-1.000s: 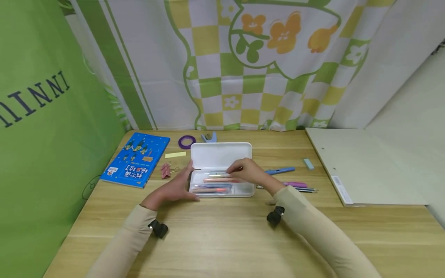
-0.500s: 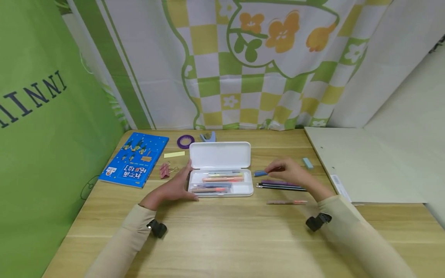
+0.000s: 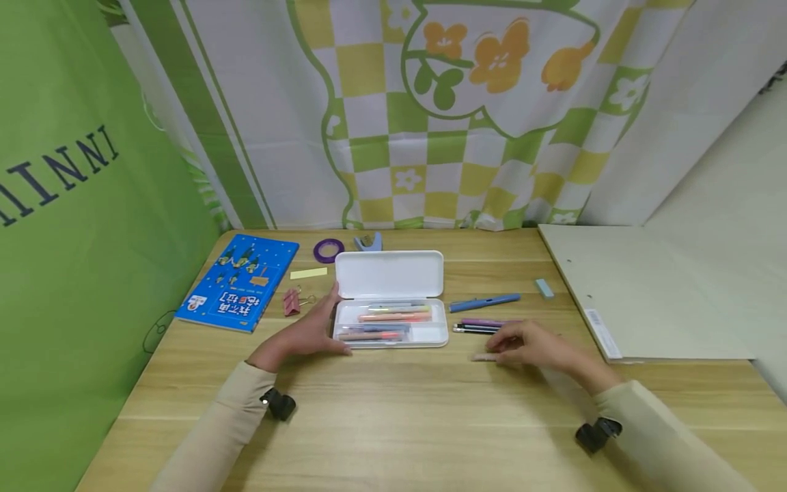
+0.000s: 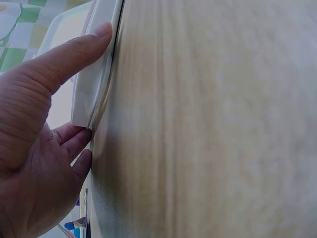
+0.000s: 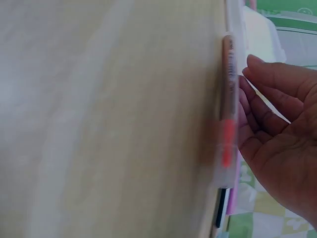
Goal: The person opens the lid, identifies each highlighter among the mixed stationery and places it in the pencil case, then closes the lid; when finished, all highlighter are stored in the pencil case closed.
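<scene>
Loosely spread and holding nothing, the right hand [image 3: 530,346] hovers just over the orange-tipped pen [image 5: 227,130], which lies lengthwise left-to-right on the table [image 3: 393,424] beneath its fingertips, right of the pencil case [image 3: 390,321].

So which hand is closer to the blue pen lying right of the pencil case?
The right hand. It is just in front of the blue pen, over the other pens, while the left hand rests against the far left end of the pencil case.
</scene>
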`<state>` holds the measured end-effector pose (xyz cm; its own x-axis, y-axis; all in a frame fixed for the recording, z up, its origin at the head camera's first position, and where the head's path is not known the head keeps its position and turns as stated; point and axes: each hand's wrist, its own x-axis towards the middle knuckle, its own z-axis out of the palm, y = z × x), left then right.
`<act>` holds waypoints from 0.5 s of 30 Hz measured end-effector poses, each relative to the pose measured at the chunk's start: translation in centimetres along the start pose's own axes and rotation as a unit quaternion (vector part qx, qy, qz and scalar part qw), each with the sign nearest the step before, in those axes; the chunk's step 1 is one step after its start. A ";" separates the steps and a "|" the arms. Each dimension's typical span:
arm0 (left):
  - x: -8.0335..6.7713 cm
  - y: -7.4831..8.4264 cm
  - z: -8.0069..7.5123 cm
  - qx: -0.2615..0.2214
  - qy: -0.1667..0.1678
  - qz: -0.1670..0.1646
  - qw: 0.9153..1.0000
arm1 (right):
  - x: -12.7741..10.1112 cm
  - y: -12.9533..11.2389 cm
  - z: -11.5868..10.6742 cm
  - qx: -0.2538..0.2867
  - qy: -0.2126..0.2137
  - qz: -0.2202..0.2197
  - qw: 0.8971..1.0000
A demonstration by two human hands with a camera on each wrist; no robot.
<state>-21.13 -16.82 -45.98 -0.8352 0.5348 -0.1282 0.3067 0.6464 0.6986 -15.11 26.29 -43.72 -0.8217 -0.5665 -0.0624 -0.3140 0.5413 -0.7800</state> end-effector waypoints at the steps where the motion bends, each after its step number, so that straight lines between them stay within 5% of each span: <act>1: 0.0 0.0 0.0 0.000 0.001 0.000 1.000 | 0.0 0.2 0.1 0.004 -0.003 -0.004 1.000; 15: 0.0 0.0 -0.1 0.003 0.001 0.006 1.000 | 1.2 -0.1 0.2 -0.033 0.012 -0.022 0.999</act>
<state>-21.16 -16.84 -45.92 -0.8323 0.5414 -0.1189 0.3194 0.6437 0.6955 -15.99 25.42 -43.83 -0.8170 -0.5765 -0.0134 -0.3800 0.5558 -0.7394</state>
